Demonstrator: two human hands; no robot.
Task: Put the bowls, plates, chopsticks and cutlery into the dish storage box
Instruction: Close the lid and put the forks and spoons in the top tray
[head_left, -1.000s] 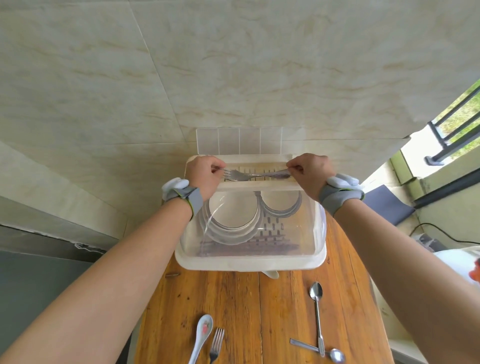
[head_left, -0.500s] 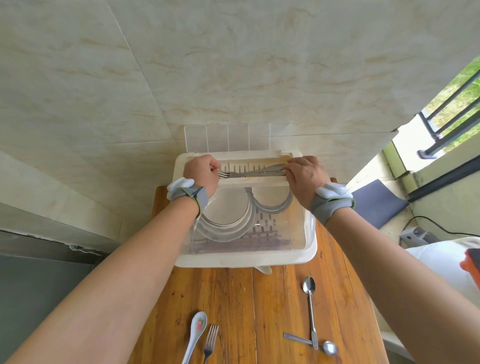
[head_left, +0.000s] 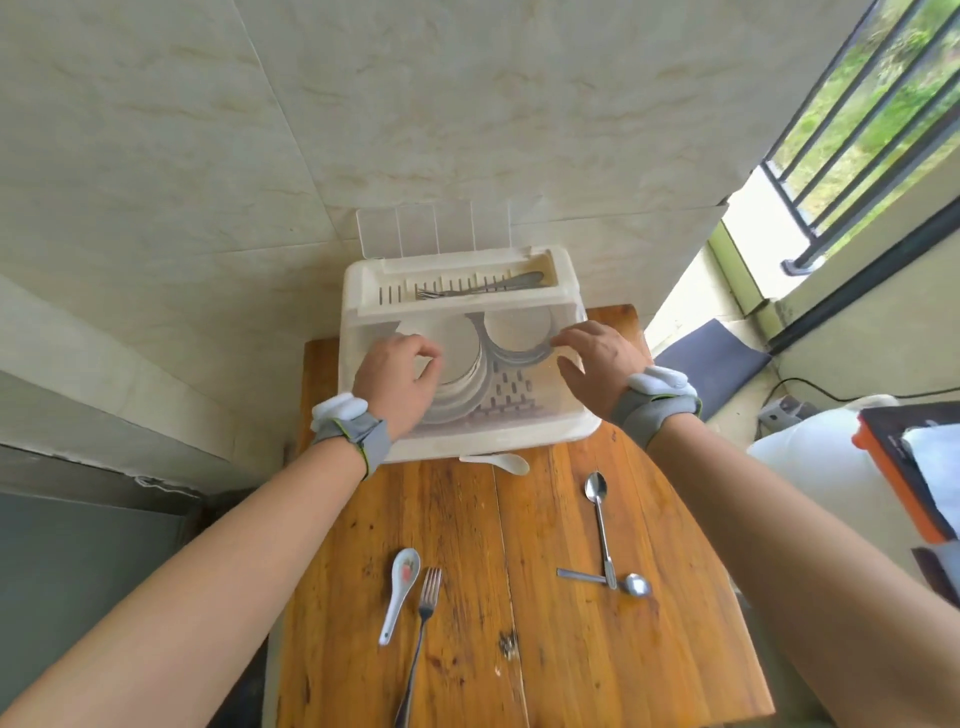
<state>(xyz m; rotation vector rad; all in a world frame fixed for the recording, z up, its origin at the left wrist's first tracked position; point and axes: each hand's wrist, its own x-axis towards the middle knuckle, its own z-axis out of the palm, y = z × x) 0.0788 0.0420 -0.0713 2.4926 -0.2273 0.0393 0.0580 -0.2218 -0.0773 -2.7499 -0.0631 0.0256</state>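
The cream dish storage box (head_left: 363, 291) stands at the far end of the wooden table (head_left: 519, 649). White plates and bowls (head_left: 462, 343) show through its clear front cover. A fork (head_left: 478, 288) lies in the slotted cutlery tray on top, whose small clear lid stands open. My left hand (head_left: 397, 379) and right hand (head_left: 597, 364) hover over the clear cover, fingers loosely curled, holding nothing. On the table lie a white ceramic spoon (head_left: 400, 592), a fork (head_left: 421, 639), a long metal spoon (head_left: 602, 525) and a short metal spoon (head_left: 608, 579).
Another white ceramic spoon (head_left: 498, 461) pokes out from under the box's front edge. A tiled wall rises right behind the box. A white container (head_left: 810, 467) with an orange-edged object sits right of the table. A barred window is at the upper right.
Both hands let go of the fork, which now lies in the top tray. They drew back toward me and down to the clear cover.
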